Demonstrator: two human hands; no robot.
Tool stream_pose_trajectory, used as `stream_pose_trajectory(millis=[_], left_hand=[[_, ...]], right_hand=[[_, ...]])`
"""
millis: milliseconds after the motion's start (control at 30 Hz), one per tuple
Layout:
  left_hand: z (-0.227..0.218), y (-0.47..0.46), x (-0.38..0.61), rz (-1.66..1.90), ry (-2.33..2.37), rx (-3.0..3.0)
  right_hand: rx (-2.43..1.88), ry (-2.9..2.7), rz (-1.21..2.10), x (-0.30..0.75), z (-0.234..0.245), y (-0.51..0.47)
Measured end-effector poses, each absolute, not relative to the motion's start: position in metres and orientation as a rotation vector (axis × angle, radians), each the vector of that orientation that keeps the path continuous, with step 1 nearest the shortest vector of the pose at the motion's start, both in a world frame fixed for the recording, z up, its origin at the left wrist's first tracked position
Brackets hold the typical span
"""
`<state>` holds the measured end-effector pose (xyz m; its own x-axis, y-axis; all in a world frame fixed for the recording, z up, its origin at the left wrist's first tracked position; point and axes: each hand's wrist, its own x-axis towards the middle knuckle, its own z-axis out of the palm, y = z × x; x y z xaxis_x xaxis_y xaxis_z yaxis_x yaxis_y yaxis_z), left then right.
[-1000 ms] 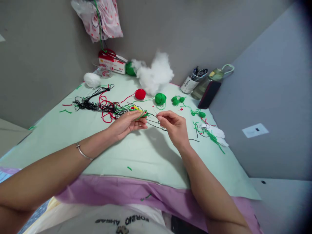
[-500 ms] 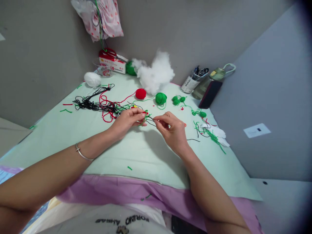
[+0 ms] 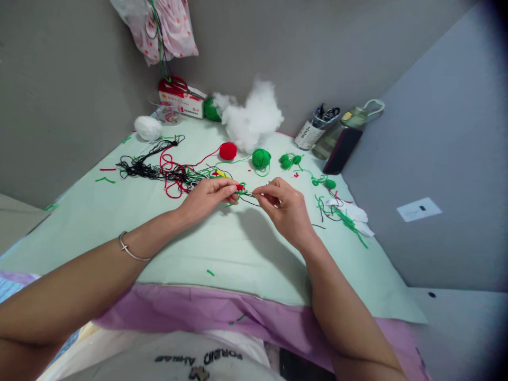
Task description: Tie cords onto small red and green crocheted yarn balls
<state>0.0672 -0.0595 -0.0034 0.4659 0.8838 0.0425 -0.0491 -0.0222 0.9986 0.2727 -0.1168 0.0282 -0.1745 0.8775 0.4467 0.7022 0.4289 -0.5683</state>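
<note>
My left hand [image 3: 209, 197] pinches a small red and green yarn piece [image 3: 240, 187] between thumb and fingers, above the table. To its right, my right hand [image 3: 284, 205] is closed in a pinch on the black yarn [image 3: 248, 194] that runs across from that piece. Whether a thin tool is also in those fingertips cannot be made out. Just behind my left hand lies a tangle of black yarn [image 3: 143, 168], mixed with loose red yarn [image 3: 165, 159]. A red yarn ball [image 3: 227, 151] and a green yarn ball [image 3: 261, 158] sit beyond my hands.
White stuffing [image 3: 252, 119] is heaped at the back. Red-handled scissors [image 3: 177, 83] rest on a box [image 3: 180, 101], near a white yarn ball [image 3: 148, 128]. On the right stand a pen cup [image 3: 311, 132], a bottle [image 3: 349, 121] and a phone [image 3: 342, 151]; green scraps [image 3: 349, 227] lie nearer.
My right hand has moved slightly to the right, away from my left hand, and more black yarn shows between them. The left hand keeps its pinch on the red and green piece.
</note>
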Motion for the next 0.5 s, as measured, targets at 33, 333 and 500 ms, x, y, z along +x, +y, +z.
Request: stream_pose_trajectory(millis=[33, 333, 500], left_hand=[[-0.004, -0.059, 0.067, 0.862, 0.785, 1.380], [-0.004, -0.057, 0.065, 0.762, 0.680, 1.311], [-0.003, -0.057, 0.063, 0.728, 0.633, 1.341]], right_hand=[[-1.330, -1.941, 0.326, 0.273, 0.029, -0.116], [-1.272, -1.917, 0.537, 0.280, 0.033, -0.115], [-1.240, -1.937, 0.571, 0.284, 0.035, -0.115]])
